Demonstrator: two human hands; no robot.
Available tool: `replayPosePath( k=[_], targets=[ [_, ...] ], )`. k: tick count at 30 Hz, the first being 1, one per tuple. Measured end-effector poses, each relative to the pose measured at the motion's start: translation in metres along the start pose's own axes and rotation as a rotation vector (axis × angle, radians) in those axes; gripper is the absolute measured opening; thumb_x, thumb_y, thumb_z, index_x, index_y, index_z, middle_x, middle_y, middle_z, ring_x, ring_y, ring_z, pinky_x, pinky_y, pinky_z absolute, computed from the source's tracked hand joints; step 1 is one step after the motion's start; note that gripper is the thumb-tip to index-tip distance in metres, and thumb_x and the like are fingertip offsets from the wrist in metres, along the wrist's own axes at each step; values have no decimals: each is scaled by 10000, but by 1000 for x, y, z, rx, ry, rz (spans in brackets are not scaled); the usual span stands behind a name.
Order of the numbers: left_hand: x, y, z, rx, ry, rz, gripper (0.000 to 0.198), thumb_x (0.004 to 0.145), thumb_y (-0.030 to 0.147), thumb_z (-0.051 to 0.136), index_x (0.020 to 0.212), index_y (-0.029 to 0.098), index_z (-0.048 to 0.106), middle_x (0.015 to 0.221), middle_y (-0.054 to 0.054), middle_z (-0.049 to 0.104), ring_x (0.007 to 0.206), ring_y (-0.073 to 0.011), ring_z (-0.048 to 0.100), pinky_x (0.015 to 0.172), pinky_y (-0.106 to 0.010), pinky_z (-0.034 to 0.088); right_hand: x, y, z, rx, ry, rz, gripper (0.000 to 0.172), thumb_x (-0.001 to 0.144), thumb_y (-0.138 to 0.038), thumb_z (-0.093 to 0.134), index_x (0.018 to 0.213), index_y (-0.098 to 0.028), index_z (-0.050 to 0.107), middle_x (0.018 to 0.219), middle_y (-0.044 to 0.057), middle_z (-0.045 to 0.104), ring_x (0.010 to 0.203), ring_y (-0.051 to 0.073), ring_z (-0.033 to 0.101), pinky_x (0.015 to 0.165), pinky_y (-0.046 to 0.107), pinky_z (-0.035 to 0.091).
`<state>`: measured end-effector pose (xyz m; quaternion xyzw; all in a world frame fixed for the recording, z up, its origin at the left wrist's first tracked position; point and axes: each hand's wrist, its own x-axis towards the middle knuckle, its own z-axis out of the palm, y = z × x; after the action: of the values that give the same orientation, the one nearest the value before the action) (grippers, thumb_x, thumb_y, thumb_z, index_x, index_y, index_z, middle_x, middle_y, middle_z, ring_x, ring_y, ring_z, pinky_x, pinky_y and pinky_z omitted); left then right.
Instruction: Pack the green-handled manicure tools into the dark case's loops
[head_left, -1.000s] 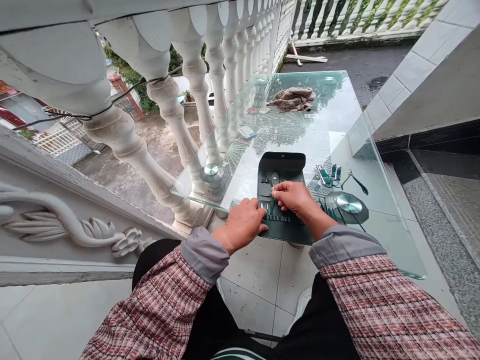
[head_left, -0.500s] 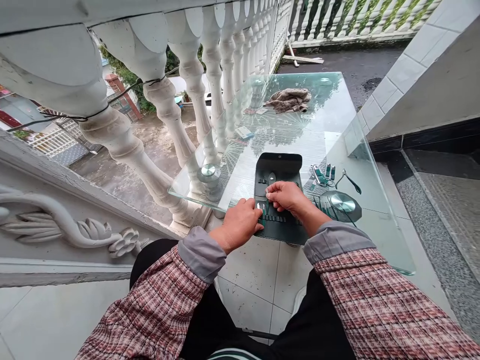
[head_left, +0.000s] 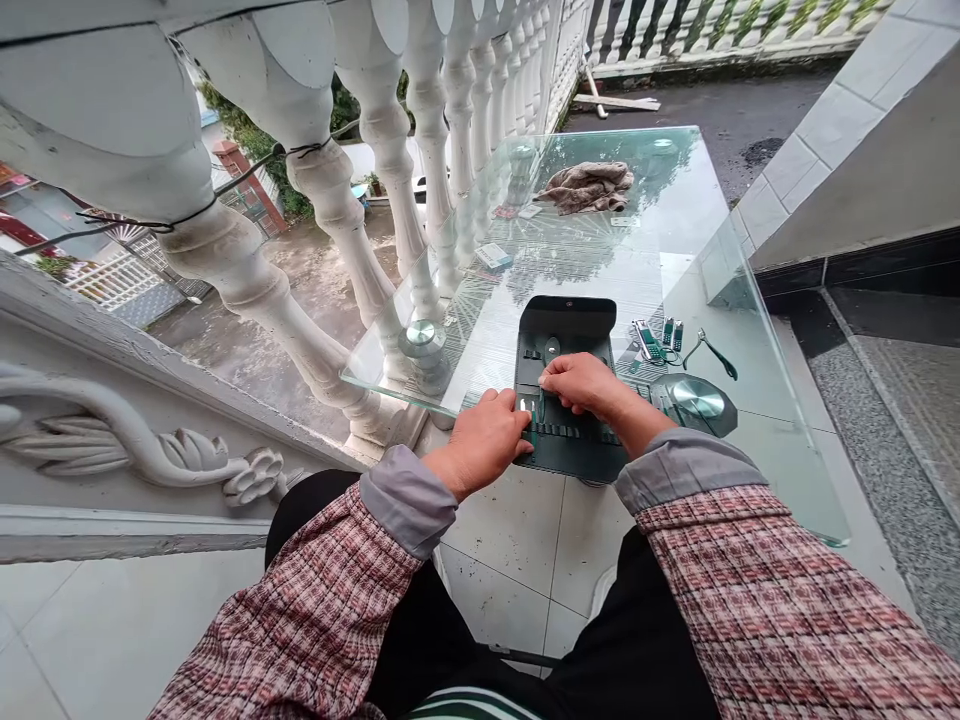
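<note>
A black manicure case [head_left: 568, 318] lies unfolded near the front edge of the glass table, its flap pointing away from me. My left hand [head_left: 486, 442] grips the case's left edge, thumb near the elastic loops. One or two slim tools with dark green handles sit in the loops beside that thumb. Over the middle of the case, my right hand [head_left: 581, 384] pinches a thin tool [head_left: 541, 404] with a dark green handle, pointing down toward the loops; its kind is not clear. A dark oval piece [head_left: 553, 347] is held in the upper panel.
To the right of the case lie several nail clippers [head_left: 649, 342] and a pair of cuticle nippers [head_left: 714, 357]. A crumpled brown cloth [head_left: 586, 188] and a small box [head_left: 493, 256] rest farther back on the glass table [head_left: 780, 440]. White balusters [head_left: 382, 180] line the left side.
My right hand stays pinched on the thin tool, with only a slight shift over the case. My left hand keeps its hold on the edge. The view has tilted slightly.
</note>
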<state>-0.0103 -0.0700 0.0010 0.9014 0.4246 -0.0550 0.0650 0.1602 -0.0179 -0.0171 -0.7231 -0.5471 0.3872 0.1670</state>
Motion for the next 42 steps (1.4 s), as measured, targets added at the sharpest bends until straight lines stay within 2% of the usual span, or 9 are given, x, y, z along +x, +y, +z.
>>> replayPosePath(
  k=[5,13,22,28,31,33,39,42],
  targets=[
    [-1,0,1,4,17,4,248,840,392,617,1016,219,594,1054,-50,496,1000,-218,490,635,-251,480,-10,-4,-1,-166,-37,-105,70,701,-211,609,710,-169,665,597,-4,586,532,96,508,516,208,385],
    [-1,-1,1,-10,21,-4,252,833,399,628,1019,231,596,1055,-44,495,1000,-213,480,652,-255,486,-20,-8,-2,-470,-7,-195,191,747,-226,490,772,-183,674,851,69,667,802,192,576,616,256,353],
    [-1,0,1,4,7,-3,242,841,397,616,1013,228,593,1055,-49,486,990,-219,471,637,-257,487,-32,-10,-2,-642,-61,-244,222,782,-288,445,785,-204,651,886,75,660,809,207,581,611,279,332],
    [-1,0,-4,7,-13,4,256,846,389,613,1032,215,592,1071,-59,493,995,-224,476,689,-282,494,-35,-10,-6,-662,-35,-224,295,823,-356,403,844,-204,655,942,99,658,832,223,586,635,297,345],
    [-3,-2,-6,-7,-5,18,270,849,369,616,1068,214,584,1060,-53,511,993,-217,487,741,-295,490,-40,-5,-21,-637,48,-180,364,853,-415,347,878,-209,646,922,100,663,803,230,585,621,304,340],
    [-5,-3,-7,-27,11,21,271,858,344,609,1094,216,573,1046,-45,529,981,-208,497,745,-292,485,-45,4,-38,-571,175,-142,355,853,-437,355,851,-221,638,870,81,667,766,221,579,605,300,337],
    [-15,2,-12,-60,167,69,233,882,266,579,1107,212,553,1019,-29,567,954,-186,502,763,-278,460,-71,57,-98,-368,565,-34,200,784,-380,492,765,-231,623,764,40,663,701,197,556,604,294,357],
    [-16,6,-14,-22,188,58,175,884,248,571,1057,219,569,995,-28,576,941,-186,503,734,-269,447,-83,88,-111,-383,583,56,182,779,-345,499,770,-220,632,759,40,661,678,182,549,590,286,350]
  ],
)
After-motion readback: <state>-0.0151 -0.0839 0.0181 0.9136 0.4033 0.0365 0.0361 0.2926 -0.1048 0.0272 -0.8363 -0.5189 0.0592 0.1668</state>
